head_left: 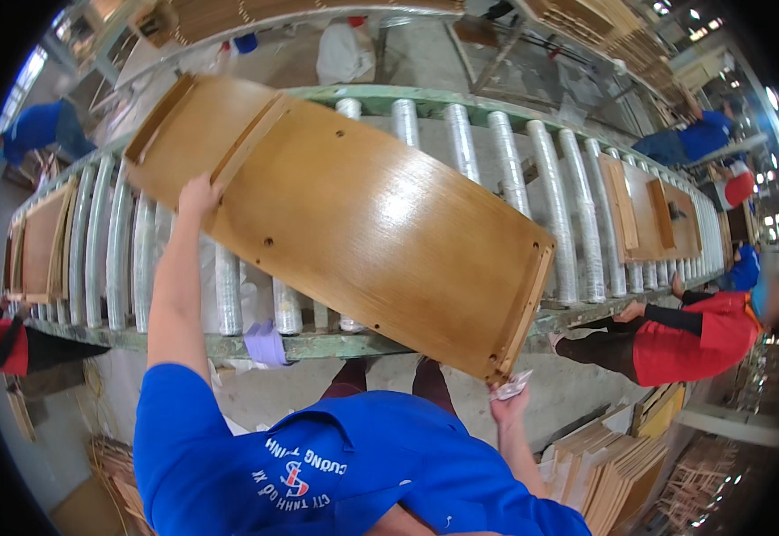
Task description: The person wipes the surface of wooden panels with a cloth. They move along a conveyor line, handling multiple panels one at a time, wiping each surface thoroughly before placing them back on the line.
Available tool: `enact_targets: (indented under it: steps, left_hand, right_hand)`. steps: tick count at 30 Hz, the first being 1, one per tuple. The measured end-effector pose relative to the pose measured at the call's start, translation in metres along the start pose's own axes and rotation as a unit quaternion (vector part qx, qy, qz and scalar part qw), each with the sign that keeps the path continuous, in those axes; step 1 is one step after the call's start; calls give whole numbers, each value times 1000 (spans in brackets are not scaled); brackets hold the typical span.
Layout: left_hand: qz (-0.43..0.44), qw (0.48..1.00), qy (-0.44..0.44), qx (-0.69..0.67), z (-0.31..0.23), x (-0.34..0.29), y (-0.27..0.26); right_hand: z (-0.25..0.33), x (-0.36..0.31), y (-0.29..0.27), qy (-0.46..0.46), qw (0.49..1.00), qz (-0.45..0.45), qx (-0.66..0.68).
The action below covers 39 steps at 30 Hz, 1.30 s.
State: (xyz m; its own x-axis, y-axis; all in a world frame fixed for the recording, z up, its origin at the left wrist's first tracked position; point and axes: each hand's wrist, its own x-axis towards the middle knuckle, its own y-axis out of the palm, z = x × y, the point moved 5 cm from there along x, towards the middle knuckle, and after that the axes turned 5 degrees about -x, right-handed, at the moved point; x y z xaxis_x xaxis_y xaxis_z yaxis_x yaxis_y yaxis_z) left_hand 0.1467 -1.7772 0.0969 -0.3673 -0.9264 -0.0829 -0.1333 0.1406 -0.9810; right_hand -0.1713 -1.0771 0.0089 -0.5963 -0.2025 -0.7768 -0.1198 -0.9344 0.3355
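A long, varnished brown wooden panel [380,214] lies tilted across the roller conveyor, with raised strips near both ends and several small holes. My left hand [197,195] is closed on its near edge, beside the raised crosspiece at the left part. At the panel's near right corner, my right hand [507,409] is closed on a small crumpled clear plastic packet [512,386]. The packet is right at the corner, and I cannot tell whether those fingers also touch the wood. What is inside the packet is too small to make out.
The conveyor's wrapped rollers [553,210] run left to right inside a green frame [345,344]. A purple piece [265,345] hangs on its near rail. Another wooden assembly [653,210] sits right, with a co-worker in red [693,335] nearby. Stacked boards [608,469] stand low right.
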Motion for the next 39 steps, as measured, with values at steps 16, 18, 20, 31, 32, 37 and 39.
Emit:
enact_targets:
  steps: [16,18,20,31,32,37,39]
  left_hand:
    - [-24,994,-99,33,-176,-203,37]
    - [-1,995,-95,30,-199,-211,45]
    - [6,995,-92,41,-219,-218,48]
    - [125,907,-251,314,-298,-206,46]
    - [91,935,-165,299,-324,-196,52]
    - [193,960,120,161,-473,-211,143]
    - [239,952,115,153,-518,-226,170]
  right_hand:
    - [338,135,55,-170,975,141,-35]
    - [356,149,41,-153,972,179,1]
    - [356,171,29,-145,976,156,48]
    - [381,250,76,-156,950,248,108]
    - [387,260,81,-172,948,256,82]
    - [385,300,140,-251,940,209,-99]
    - [388,322,159,-324,917,155,-174]
